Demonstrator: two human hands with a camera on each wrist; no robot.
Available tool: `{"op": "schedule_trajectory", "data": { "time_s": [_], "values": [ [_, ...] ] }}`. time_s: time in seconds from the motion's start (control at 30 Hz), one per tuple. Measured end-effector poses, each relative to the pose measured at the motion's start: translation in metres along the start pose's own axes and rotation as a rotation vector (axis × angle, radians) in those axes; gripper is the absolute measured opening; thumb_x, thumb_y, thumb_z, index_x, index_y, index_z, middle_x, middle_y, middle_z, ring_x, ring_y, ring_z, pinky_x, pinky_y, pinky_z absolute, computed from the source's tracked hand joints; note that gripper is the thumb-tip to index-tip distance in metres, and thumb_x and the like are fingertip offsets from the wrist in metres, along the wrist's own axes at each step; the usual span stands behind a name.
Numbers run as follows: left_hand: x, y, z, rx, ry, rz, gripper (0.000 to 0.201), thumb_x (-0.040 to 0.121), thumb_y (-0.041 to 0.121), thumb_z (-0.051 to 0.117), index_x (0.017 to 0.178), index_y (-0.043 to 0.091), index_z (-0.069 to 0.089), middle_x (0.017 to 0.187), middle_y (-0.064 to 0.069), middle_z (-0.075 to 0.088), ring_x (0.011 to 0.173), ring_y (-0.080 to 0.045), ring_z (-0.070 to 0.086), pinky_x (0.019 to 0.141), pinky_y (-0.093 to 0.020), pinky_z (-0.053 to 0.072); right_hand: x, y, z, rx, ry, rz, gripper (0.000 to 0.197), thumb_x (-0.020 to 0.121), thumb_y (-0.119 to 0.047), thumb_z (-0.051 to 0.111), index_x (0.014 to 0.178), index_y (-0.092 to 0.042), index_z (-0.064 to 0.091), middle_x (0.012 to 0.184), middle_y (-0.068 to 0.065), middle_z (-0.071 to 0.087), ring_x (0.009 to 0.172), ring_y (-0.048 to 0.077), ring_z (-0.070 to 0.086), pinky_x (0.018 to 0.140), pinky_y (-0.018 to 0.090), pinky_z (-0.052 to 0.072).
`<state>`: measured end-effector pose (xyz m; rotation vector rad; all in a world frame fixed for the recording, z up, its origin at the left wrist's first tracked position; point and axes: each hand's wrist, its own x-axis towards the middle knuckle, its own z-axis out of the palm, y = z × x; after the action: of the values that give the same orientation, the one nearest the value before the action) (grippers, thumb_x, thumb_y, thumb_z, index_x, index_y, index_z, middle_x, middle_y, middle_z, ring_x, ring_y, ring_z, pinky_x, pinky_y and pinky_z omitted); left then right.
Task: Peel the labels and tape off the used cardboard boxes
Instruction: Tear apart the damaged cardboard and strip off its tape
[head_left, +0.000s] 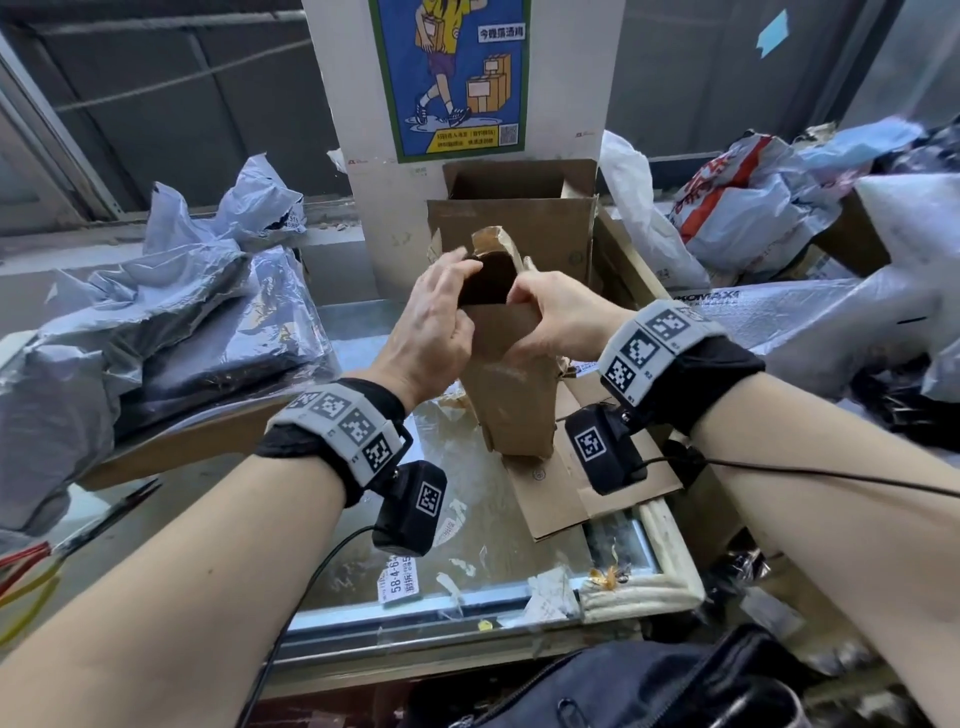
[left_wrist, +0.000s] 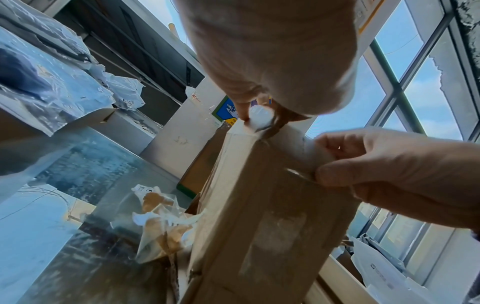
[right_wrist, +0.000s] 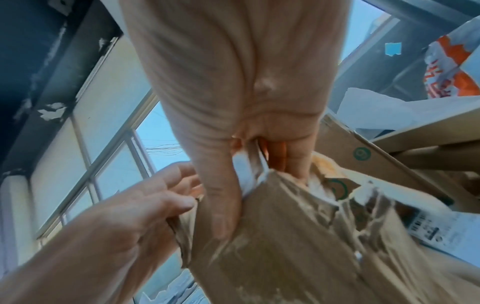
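Glass-topped counter (head_left: 519, 597): flattened cardboard (head_left: 550, 493), peeled label (head_left: 401, 581), tape scraps (head_left: 550, 597).

white pillar (head_left: 363, 156) with a bright poster (head_left: 451, 73) at 12 o'clock, dark wall (head_left: 182, 78) at 10 o'clock, big windows (left_wrist: 415, 82) with blue sky, shiny glass table (head_left: 493, 519)

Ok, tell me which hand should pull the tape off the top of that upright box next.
Right, probably. The right hand already pinches a pale tape strip at the cardboard box's top edge, while the left hand grips the rim and can brace it.
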<state>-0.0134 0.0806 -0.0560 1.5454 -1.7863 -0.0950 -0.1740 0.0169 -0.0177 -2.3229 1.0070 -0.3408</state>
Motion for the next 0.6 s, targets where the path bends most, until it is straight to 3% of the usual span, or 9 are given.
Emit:
{"op": "schedule_trajectory", "data": {
  "time_s": [0.1,0.17,0.23,0.27,0.3,0.37,0.43,0.5,0.6],
  "values": [
    [0.001,0.006,0.006,-0.066,0.074,-0.095,0.058,0.088,0.000,0.043,0.144,0.008,0.033,0.157,-0.015,0.012,0.146,-0.024,0.013,0.112,-0.014,0.005,-0.002,-0.001,-0.001,-0.085,0.087,-0.089,0.034,0.068,-0.010,0.081,0.083,-0.014,0.050,0.086,0.003,0.058,0.078,0.016,0.056,0.065,0.028,0.051],
    [0.001,0.005,0.010,-0.151,0.105,-0.151,0.063,0.091,0.019,0.044,0.149,0.006,0.023,0.158,-0.016,0.013,0.146,-0.026,0.017,0.118,-0.023,0.010,-0.003,0.002,-0.002,-0.144,0.160,-0.127,0.037,0.069,-0.005,0.074,0.066,-0.019,0.040,0.072,0.001,0.052,0.068,0.016,0.049,0.057,0.027,0.040],
    [-0.002,0.001,0.015,-0.229,0.049,-0.209,0.080,0.091,0.042,0.050,0.152,0.007,0.013,0.156,-0.016,0.022,0.143,-0.026,0.027,0.118,-0.040,0.024,-0.004,0.007,-0.004,-0.166,0.241,-0.141,0.039,0.070,0.002,0.067,0.060,-0.019,0.035,0.064,0.000,0.047,0.063,0.018,0.045,0.054,0.030,0.036],
    [-0.004,-0.001,0.018,-0.243,0.000,-0.244,0.092,0.086,0.050,0.058,0.153,0.010,0.009,0.154,-0.015,0.030,0.140,-0.025,0.034,0.115,-0.041,0.031,-0.005,0.009,-0.004,-0.159,0.269,-0.146,0.039,0.069,0.005,0.064,0.059,-0.019,0.035,0.063,-0.001,0.046,0.062,0.018,0.043,0.053,0.031,0.035],
    [-0.007,-0.001,0.020,-0.251,-0.044,-0.269,0.102,0.079,0.052,0.067,0.154,0.015,0.009,0.147,-0.012,0.042,0.133,-0.022,0.044,0.111,-0.038,0.037,-0.005,0.011,-0.004,-0.146,0.288,-0.158,0.039,0.068,0.009,0.062,0.059,-0.019,0.035,0.061,-0.001,0.046,0.061,0.017,0.042,0.053,0.031,0.035],
    [-0.012,-0.003,0.025,-0.289,-0.061,-0.309,0.109,0.067,0.038,0.084,0.152,0.026,0.015,0.126,0.000,0.059,0.113,-0.013,0.056,0.100,-0.028,0.045,-0.004,0.012,-0.003,-0.115,0.306,-0.182,0.035,0.066,0.015,0.059,0.060,-0.015,0.040,0.061,0.003,0.049,0.058,0.014,0.041,0.052,0.030,0.035],
    [-0.014,-0.007,0.030,-0.343,0.006,-0.327,0.098,0.063,0.024,0.089,0.144,0.028,0.033,0.109,0.011,0.063,0.100,-0.007,0.058,0.091,-0.027,0.049,-0.003,0.011,-0.001,-0.086,0.312,-0.206,0.032,0.065,0.017,0.060,0.061,-0.012,0.044,0.063,0.006,0.054,0.056,0.011,0.041,0.051,0.027,0.037],
    [-0.014,-0.008,0.032,-0.368,0.057,-0.331,0.064,0.064,0.022,0.087,0.120,0.024,0.058,0.093,0.018,0.063,0.086,-0.006,0.059,0.083,-0.032,0.053,-0.002,0.009,0.001,-0.065,0.328,-0.215,0.031,0.065,0.017,0.057,0.062,-0.011,0.045,0.065,0.009,0.057,0.058,0.016,0.047,0.053,0.030,0.040],
    [-0.010,-0.003,0.033,-0.348,0.065,-0.365,0.018,0.070,0.026,0.078,0.082,0.023,0.065,0.076,0.008,0.065,0.072,-0.014,0.057,0.070,-0.032,0.051,-0.003,0.007,-0.001,-0.019,0.369,-0.214,0.026,0.068,0.006,0.067,0.073,-0.012,0.049,0.070,0.004,0.058,0.063,0.017,0.050,0.057,0.030,0.041]
  ]
}}
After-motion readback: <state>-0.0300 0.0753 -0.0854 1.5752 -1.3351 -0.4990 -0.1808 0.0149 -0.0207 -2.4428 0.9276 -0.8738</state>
